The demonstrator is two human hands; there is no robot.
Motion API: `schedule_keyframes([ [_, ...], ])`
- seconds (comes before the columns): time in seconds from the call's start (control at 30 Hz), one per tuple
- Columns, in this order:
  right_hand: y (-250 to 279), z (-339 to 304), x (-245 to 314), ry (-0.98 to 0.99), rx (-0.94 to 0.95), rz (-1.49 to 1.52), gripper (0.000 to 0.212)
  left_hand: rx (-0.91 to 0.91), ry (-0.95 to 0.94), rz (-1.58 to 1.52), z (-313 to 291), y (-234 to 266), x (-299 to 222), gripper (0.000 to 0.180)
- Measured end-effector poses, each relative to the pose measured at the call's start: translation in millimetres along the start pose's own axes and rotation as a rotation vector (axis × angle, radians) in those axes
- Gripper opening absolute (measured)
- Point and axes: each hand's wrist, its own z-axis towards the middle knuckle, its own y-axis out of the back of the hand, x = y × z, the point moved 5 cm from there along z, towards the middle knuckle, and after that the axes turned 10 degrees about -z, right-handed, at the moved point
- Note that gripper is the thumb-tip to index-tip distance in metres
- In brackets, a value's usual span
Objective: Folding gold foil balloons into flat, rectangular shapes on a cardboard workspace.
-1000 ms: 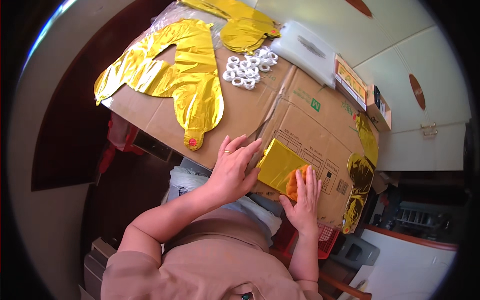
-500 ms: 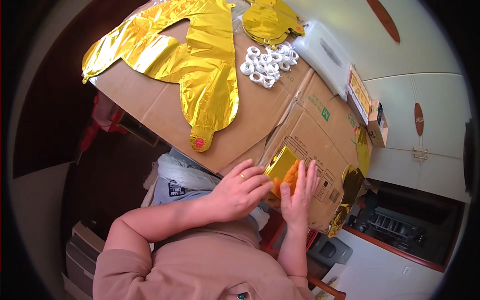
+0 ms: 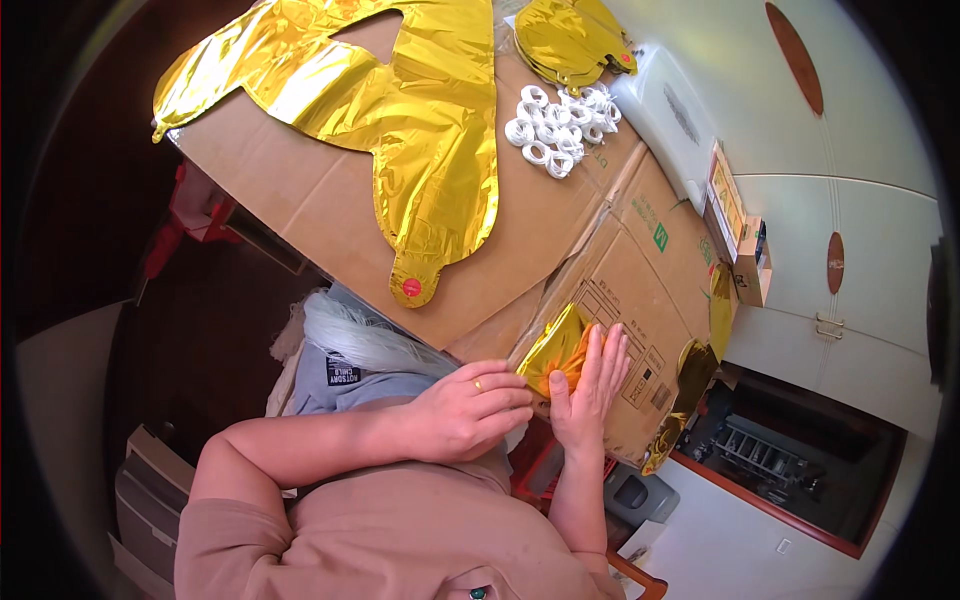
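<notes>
Your work surface is opened-out cardboard (image 3: 520, 230), brown and creased, with a fold running up toward 1 o'clock. The foil packet (image 3: 545, 345), gold and shiny, lies on its near edge, just off the middle of the view toward 4 o'clock. Your right hand (image 3: 590, 385) is at the packet's right side, its fingers straight and unclenched, its thumb apart from them. Your left hand (image 3: 478, 408) is at 6 o'clock, fingers loosely bent, their tips beside the packet's lower left corner; you cannot tell from here whether they pinch it. A big flat gold balloon (image 3: 440, 150) spreads across the cardboard toward 11 and 12 o'clock. At 1 o'clock sit white rings (image 3: 560, 130), with a foil stack (image 3: 565, 40) beyond them. A clear pack (image 3: 665, 120) and a small box (image 3: 752, 265) line the far right edge, before pale cabinets (image 3: 880, 240) at 2 to 3 o'clock. Darker foil (image 3: 697, 370) lies toward 4 o'clock. Past it, a dark recess (image 3: 850, 430) holds a rack (image 3: 760, 450). White strands (image 3: 365, 335) gather below the cardboard toward 8 o'clock.
</notes>
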Motion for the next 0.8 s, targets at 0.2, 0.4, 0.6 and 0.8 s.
schedule_keyframes([
  [0.2, 7.4, -8.8, 3.6, 0.115, 0.03, 0.099, 0.078, 0.049, 0.726, -0.403, -31.6, 11.1, 7.6, 0.023],
  [0.4, 10.8, -20.5, 13.0, 0.166, 0.072, 0.258, 0.066, 0.001, 1.015, -0.626, -39.5, -16.6, 20.5, 0.039],
  [0.6, 29.2, -8.3, 14.1, 0.195, 0.016, 0.224, 0.064, 0.105, 0.944, -0.474, -31.5, -24.2, 19.7, 0.027],
  [0.8, 46.4, 16.6, 2.5, 0.325, 0.186, 0.53, 0.044, 0.023, 0.431, -0.125, -24.8, -24.8, 3.0, 0.017],
])
